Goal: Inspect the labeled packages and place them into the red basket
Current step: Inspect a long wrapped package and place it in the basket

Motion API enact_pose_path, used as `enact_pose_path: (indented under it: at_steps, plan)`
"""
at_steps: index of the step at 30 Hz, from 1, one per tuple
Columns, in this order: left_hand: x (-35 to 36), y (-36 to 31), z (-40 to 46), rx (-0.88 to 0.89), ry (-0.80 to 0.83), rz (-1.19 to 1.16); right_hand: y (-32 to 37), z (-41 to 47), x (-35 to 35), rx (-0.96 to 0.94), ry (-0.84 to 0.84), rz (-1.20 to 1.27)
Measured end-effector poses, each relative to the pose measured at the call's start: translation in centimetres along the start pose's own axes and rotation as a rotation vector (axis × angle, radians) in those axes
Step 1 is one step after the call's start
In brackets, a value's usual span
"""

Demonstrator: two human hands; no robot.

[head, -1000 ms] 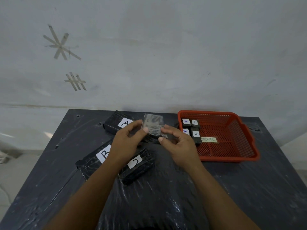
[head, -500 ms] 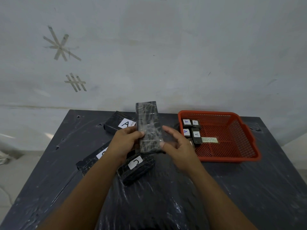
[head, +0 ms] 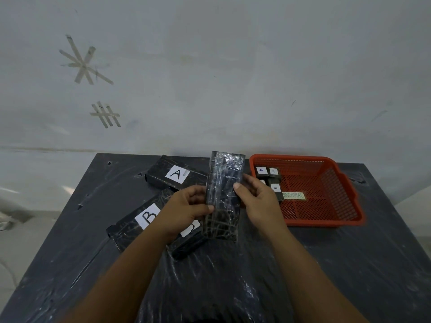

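Black plastic-covered worktop [head: 349, 264] w/ red basket [head: 349, 199] at its right, holding small A-labelled packs [head: 276, 186] & an "ABNORMAL" tag [head: 293, 195]; pkg B [head: 140, 220] and pkg A [head: 172, 174] lie left; wrapped black package [head: 224, 194] is held upright above centre, no label showing; left hand [head: 184, 208] fingers grip its left edge, right hand [head: 258, 201] fingers grip the right edge; a third pkg [head: 186, 243] is partly hidden below.
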State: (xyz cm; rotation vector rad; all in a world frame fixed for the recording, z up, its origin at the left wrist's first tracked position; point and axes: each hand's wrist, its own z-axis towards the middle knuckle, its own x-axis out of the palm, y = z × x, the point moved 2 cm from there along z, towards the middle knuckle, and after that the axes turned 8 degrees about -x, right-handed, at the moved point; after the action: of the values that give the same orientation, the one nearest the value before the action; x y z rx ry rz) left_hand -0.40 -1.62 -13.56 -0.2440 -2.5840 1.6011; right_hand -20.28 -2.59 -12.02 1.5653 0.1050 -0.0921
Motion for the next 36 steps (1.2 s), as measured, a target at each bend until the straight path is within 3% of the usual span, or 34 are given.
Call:
enact_pose_path:
  at_steps: [5, 14, 31, 36]
  plan:
    - [0.0, -0.3, 0.1, 0.040, -0.016, 0.007, -0.4, -0.2, -0.2, -0.010, 0.034, -0.001]
    - [0.1, -3.4, 0.0, 0.236, -0.205, -0.141, -1.2, -1.1, 0.5, -0.020, 0.143, -0.028]
    - [0.5, -2.8, -0.9, 0.300, -0.168, 0.135, 0.5, -0.6, 0.4, -0.013, -0.028, -0.010]
    - [1.0, -2.8, -1.3, 0.282, -0.295, 0.106, 0.4, -0.7, 0.4, -0.057, -0.044, -0.067]
